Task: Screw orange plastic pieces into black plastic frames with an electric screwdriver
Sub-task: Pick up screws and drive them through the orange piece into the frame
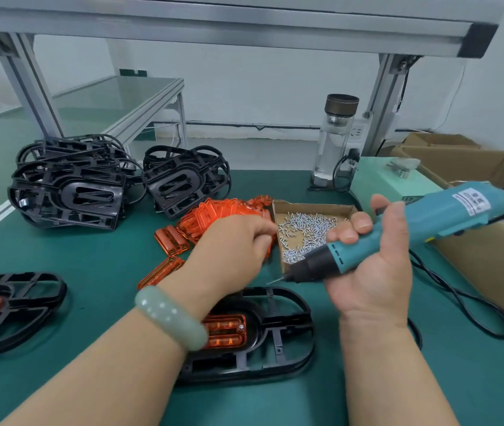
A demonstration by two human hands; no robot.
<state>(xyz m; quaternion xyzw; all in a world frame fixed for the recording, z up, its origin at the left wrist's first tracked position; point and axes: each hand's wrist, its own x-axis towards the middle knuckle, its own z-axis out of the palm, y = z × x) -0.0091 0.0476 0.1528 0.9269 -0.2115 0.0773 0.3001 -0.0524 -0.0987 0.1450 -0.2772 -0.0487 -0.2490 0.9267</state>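
Your right hand (373, 272) clamps the electric screwdriver (429, 216); left hand (232, 247) curls at the screw box (312, 209), contents can't tell.

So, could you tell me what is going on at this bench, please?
A person is assembling parts. Their right hand holds a teal electric screwdriver above a black frame with an orange piece seated in it. Their left hand reaches, fingers curled, to the cardboard tray of screws; whether it holds one is unclear.
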